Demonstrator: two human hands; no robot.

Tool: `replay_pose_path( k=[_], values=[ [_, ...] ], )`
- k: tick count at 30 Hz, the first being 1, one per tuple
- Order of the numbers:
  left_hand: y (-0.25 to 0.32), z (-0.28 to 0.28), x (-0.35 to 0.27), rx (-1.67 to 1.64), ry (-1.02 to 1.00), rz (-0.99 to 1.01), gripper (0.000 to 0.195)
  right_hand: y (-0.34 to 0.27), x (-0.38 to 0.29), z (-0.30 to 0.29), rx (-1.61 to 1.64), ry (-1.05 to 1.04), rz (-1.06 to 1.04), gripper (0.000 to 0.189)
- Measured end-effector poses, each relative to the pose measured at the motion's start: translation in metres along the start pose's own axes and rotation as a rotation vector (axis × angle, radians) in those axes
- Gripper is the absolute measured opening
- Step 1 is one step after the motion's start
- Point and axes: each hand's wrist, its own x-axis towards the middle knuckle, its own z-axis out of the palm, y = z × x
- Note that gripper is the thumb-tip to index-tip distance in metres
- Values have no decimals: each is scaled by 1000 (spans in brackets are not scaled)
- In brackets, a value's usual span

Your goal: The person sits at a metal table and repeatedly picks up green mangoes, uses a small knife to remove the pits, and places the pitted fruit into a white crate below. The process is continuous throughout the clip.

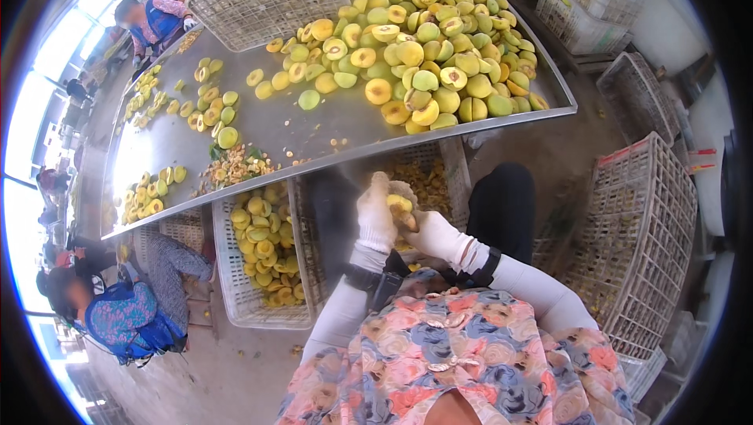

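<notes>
Both my hands wear whitish gloves and meet in front of my lap, below the near edge of a metal table (259,107). My left hand (376,213) is closed around a yellow fruit half (400,202). Close against it, my right hand (435,231) has its fingers bent at the fruit; whether it holds a small tool is too unclear to tell. Behind and below the hands is a crate (456,172) with yellow-brown pieces. Halved green-yellow stone fruits (435,66) are heaped on the table, with pits and scraps (232,169) near its edge.
A white plastic crate of fruit halves (220,272) stands at my left. Another crate (276,7) rests on the table. Crates (647,248) stand at my right, with stacked ones (576,13) beyond. Co-workers sit at lower left (123,313) and upper left (153,22).
</notes>
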Motion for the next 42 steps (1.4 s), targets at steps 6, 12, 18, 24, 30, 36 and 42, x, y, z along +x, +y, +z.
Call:
replay_pose_path(
  k=[6,12,18,24,30,36,42],
  values=[
    [3,-8,0,172,-145,-98,52,2,4,-18,-163,-235,-23,34],
    [-1,-9,12,277,-221,-201,51,1,8,-40,-341,-369,-168,38],
    [22,-27,35,502,-171,-2,48,56,46,-42,-963,-403,-319,31],
    [138,-108,0,1015,-31,109,41,120,76,-52,-855,-83,-265,31],
    [242,-148,16,1856,169,158,51,122,103,-34,-861,-253,-298,34],
    [224,-113,195,1702,323,641,44,112,113,-29,-799,-293,-181,48],
    [140,-82,276,1710,433,521,31,112,112,-38,-808,-267,-84,46]
  ],
)
